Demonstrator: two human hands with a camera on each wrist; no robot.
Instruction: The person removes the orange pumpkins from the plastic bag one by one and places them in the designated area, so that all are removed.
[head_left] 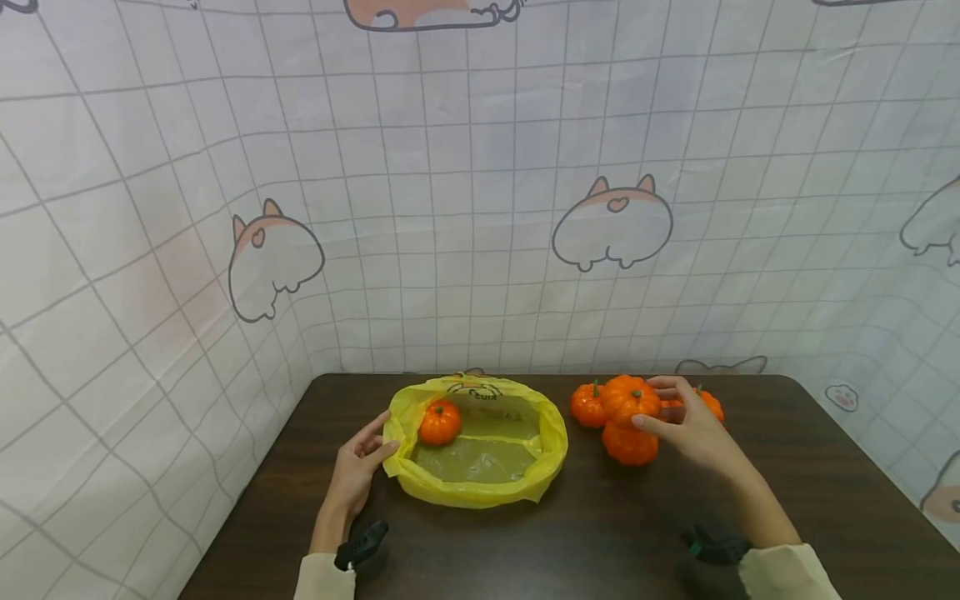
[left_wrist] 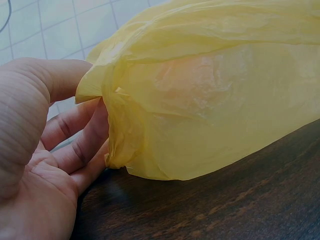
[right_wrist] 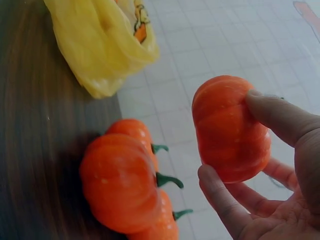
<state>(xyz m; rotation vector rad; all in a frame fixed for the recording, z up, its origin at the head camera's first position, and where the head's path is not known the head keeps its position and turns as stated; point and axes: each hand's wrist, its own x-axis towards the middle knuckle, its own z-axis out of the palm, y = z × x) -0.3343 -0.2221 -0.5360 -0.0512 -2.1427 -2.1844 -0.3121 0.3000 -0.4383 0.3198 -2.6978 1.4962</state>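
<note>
A yellow plastic bag lies on the table with its mouth spread wide. Inside, at its left, sits one small orange pumpkin. My left hand pinches the bag's left edge between thumb and fingers; the left wrist view shows the crumpled rim there. With thumb and fingertips, my right hand holds another small pumpkin in the air, to the right of the bag. Below and around it stand several more pumpkins with green stems, among them a near one and one at the left.
The dark wooden table ends at the back against a white grid-patterned cloth with cartoon dogs. This cloth also hangs along both sides. Dark bands sit at the wrists.
</note>
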